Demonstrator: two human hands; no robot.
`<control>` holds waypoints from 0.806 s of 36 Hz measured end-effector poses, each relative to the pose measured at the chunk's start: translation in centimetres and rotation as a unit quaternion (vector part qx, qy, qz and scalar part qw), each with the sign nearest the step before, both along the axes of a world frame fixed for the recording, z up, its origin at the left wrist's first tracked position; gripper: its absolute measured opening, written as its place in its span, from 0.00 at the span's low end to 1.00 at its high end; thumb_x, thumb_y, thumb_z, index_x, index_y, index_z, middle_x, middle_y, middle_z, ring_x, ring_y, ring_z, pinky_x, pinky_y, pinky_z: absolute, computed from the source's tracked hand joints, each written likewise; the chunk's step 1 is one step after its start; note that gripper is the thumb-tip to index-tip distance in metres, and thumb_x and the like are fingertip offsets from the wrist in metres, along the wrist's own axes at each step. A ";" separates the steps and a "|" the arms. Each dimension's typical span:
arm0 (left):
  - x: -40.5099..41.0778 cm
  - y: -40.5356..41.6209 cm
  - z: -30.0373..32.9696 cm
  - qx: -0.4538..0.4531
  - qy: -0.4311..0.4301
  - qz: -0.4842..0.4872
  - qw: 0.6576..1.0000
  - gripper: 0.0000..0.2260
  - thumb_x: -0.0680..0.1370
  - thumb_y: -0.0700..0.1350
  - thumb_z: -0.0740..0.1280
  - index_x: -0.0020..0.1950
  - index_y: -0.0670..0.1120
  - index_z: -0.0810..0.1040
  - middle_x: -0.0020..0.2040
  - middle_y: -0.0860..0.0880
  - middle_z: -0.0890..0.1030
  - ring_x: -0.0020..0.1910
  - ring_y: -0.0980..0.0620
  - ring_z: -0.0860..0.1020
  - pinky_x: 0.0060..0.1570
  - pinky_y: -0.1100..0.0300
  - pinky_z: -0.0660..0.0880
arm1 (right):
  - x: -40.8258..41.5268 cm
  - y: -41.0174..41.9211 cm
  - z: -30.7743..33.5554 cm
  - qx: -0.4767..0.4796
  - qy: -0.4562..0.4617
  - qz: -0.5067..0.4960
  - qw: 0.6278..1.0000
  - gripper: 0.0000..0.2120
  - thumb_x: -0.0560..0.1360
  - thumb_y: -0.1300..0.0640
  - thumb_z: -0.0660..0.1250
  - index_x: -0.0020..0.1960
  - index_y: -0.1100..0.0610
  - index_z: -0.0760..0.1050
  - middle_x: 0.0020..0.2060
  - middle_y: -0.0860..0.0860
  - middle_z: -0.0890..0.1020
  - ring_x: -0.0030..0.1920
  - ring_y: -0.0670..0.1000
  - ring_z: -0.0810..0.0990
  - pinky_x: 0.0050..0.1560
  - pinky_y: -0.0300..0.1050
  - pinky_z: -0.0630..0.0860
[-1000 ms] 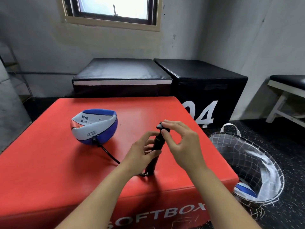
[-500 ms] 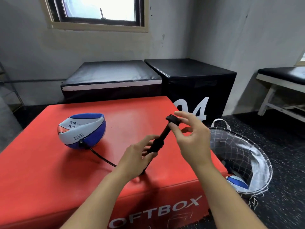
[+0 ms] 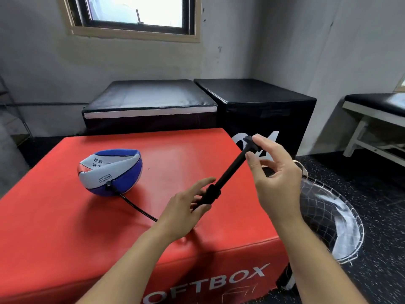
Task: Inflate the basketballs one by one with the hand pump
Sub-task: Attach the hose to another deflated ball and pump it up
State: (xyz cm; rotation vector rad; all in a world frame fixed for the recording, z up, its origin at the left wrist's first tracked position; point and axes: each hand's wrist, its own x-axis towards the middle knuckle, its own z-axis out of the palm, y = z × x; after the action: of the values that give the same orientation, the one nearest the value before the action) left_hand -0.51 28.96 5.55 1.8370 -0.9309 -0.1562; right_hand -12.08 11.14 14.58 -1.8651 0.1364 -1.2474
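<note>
A: What is the biggest thing here?

B: The red box (image 3: 65, 227), which fills the lower left. Behind it, at 12 o'clock, stand two black boxes (image 3: 151, 106). A bench (image 3: 372, 110) is at 3 o'clock by the wall, and a window (image 3: 135, 12) is high at 11 o'clock.

A: And on the floor?

B: A net basket (image 3: 341, 216) sits just beside the red box at 4 o'clock. The right forearm covers part of its rim.

A: Where is the ball?

B: The ball (image 3: 110, 172) lies on the red box at 9 o'clock from the hands. It is caved in and flat on top. A black hose (image 3: 135, 208) runs from it toward the left hand.

A: The pump?

B: The pump (image 3: 228, 174) is tilted over the box, its handle up at 1 o'clock. The left hand (image 3: 186, 211) grips the lower body, and its fingers hide that part. The right hand (image 3: 274, 172) pinches the handle with thumb and forefinger, while the other fingers are spread loose.
</note>
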 end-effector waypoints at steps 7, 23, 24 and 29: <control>0.7 0.6 -0.2 -0.026 0.032 -0.001 0.999 0.35 0.80 0.34 0.70 0.75 0.69 0.70 0.56 0.56 0.83 0.53 0.55 0.85 0.58 0.58 0.80 | 2.0 1.7 -1.5 -0.049 0.031 0.047 0.997 0.16 0.79 0.62 0.74 0.64 0.48 0.83 0.62 0.40 0.83 0.66 0.46 0.80 0.55 0.51 0.83; 1.5 1.5 -0.6 -0.062 0.056 0.028 0.996 0.31 0.81 0.34 0.70 0.74 0.67 0.71 0.53 0.53 0.84 0.52 0.50 0.86 0.58 0.52 0.82 | 4.6 4.5 -5.2 -0.096 0.120 0.087 0.984 0.14 0.77 0.61 0.75 0.61 0.50 0.85 0.58 0.38 0.83 0.60 0.40 0.81 0.52 0.42 0.81; 1.5 1.5 -0.6 -0.059 0.054 0.028 0.996 0.31 0.81 0.34 0.70 0.74 0.67 0.72 0.54 0.53 0.84 0.52 0.50 0.86 0.58 0.52 0.82 | 4.6 4.5 -5.2 -0.090 0.118 0.084 0.985 0.14 0.77 0.61 0.75 0.60 0.50 0.85 0.57 0.38 0.83 0.59 0.41 0.82 0.52 0.43 0.81; 1.1 0.9 -0.6 -0.025 0.014 0.026 0.999 0.30 0.81 0.36 0.70 0.73 0.67 0.73 0.58 0.51 0.84 0.52 0.54 0.86 0.60 0.50 0.82 | 3.6 3.9 -4.9 -0.047 0.100 0.068 0.991 0.12 0.75 0.63 0.76 0.54 0.50 0.84 0.51 0.39 0.83 0.54 0.44 0.83 0.46 0.47 0.82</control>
State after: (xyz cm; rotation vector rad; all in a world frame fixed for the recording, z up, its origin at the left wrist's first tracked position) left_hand 0.55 29.84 4.98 1.8064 -0.8587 -0.1246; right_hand -8.45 15.05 9.66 -2.0439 0.0570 -0.9874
